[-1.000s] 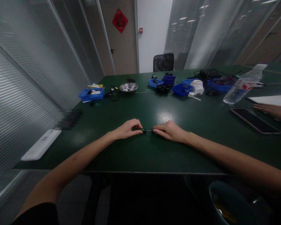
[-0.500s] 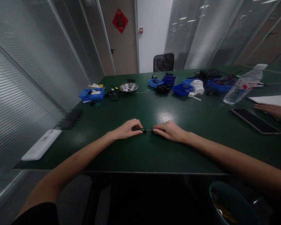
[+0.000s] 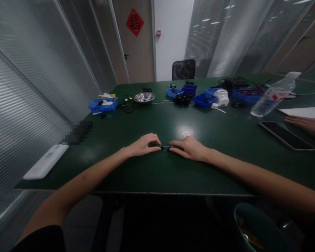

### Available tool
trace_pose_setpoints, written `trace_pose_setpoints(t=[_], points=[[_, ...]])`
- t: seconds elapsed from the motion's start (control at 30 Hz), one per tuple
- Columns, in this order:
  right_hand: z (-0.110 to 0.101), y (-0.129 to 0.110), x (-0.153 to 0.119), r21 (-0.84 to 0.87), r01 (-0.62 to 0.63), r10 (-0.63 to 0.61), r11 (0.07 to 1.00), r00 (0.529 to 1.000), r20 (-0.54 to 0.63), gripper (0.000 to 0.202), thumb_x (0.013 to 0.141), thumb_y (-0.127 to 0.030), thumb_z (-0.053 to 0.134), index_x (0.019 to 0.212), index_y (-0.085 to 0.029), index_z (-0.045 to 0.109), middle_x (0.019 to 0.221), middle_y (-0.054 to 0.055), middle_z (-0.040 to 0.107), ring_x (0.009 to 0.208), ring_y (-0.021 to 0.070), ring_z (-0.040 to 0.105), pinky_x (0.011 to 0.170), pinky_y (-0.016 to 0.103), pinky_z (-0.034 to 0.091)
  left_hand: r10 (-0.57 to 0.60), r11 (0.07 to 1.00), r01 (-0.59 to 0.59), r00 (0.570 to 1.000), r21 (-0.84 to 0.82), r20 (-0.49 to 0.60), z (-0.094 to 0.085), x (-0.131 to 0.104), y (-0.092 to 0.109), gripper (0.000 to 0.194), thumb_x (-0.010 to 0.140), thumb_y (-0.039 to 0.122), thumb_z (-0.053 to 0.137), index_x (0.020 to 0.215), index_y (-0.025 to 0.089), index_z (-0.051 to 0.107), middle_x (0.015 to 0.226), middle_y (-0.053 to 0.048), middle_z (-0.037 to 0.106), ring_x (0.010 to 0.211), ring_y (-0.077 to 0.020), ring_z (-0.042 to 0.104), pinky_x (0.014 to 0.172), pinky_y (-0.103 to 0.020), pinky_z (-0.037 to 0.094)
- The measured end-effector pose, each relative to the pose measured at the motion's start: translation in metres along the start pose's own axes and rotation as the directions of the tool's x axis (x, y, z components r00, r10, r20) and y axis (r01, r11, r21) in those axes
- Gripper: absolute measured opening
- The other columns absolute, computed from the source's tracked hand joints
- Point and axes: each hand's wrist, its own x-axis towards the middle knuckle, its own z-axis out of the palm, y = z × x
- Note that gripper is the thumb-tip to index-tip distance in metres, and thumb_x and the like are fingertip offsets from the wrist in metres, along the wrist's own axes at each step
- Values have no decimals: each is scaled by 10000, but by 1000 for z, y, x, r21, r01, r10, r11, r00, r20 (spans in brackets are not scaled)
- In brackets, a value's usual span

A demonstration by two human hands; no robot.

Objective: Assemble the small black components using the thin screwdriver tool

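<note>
My left hand point(image 3: 145, 144) rests low over the green table point(image 3: 147, 171), its thumb and fingers pinching a small dark piece point(image 3: 159, 145) with a bit of green on it. Facing it from the right, my right hand point(image 3: 189, 147) has its fingers closed on a small dark part point(image 3: 171, 146), mostly hidden by the fingertips. A thin, light shaft or wire point(image 3: 166, 146) spans the short gap between the two hands. What exactly each small piece is cannot be made out.
Blue trays point(image 3: 103, 104), a metal bowl point(image 3: 144, 98) and cables lie farther back. To the right are a tilted plastic bottle point(image 3: 274, 95), a phone point(image 3: 286, 135) and another person's hand point(image 3: 306, 123). A white device point(image 3: 46, 162) lies left.
The fingertips of my right hand have shifted slightly left and show more of the dark part. My left hand is almost unmoved.
</note>
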Motion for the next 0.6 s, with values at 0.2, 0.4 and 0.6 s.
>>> trace_pose_setpoints(t=[0.2, 0.4, 0.6], points=[[-2, -3, 2, 59, 3, -4, 998, 1000, 27, 521, 1133, -532, 392, 1288, -163, 726, 916, 102, 796, 689, 187, 699, 659, 296, 449, 18, 1000, -18, 1000, 3, 19, 2, 3, 2, 258, 1007, 443, 681, 1092, 206, 733, 994, -65, 662, 947, -226, 597, 870, -357, 444], [0, -1, 0, 21, 17, -17, 1000, 1000, 5, 509, 1130, -517, 409, 1267, -158, 743, 887, 104, 799, 656, 180, 694, 646, 299, 426, 20, 1000, -20, 1000, 15, 8, 2, 2, 2, 249, 1007, 428, 680, 1108, 204, 722, 1010, -66, 661, 959, -224, 599, 875, -359, 447], [0, -3, 1, -12, 22, -22, 1000, 1000, -6, 508, 1126, -521, 417, 1252, -160, 751, 818, 86, 782, 624, 171, 672, 633, 293, 411, 33, 999, -33, 999, 27, 10, 3, 2, 2, 239, 1012, 416, 675, 1118, 206, 713, 1021, -63, 660, 963, -223, 594, 901, -371, 440]])
